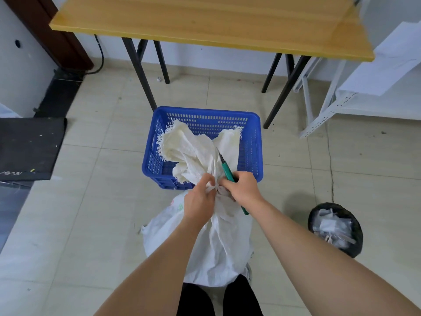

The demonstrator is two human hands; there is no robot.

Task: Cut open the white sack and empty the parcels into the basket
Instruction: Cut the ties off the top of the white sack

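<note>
Lying at the far left of the blue basket (257,142), a dark mat (29,147) covers part of the pale glossy floor tiles (95,201). The basket is a rectangular plastic crate with slotted walls, standing on the floor just in front of a yellow wood-grain counter (205,21) on thin black legs. The white sack (205,242) is of woven, crinkled plastic cloth; its bulging body stands on the floor just short of the basket's near wall, and its frayed, cream-tinged mouth flops over that wall into the basket. At the gathered neck the left hand (198,199) has its fingers curled, pinching the bunched cloth. Touching it, the right hand (243,188) grips a green-handled knife (227,171), blade pointing toward the basket, while its fingertips also pinch the neck. Right of the basket stands a round black-lined waste bin (336,229) holding white scraps, with white metal shelving (323,110) beyond it.
</note>
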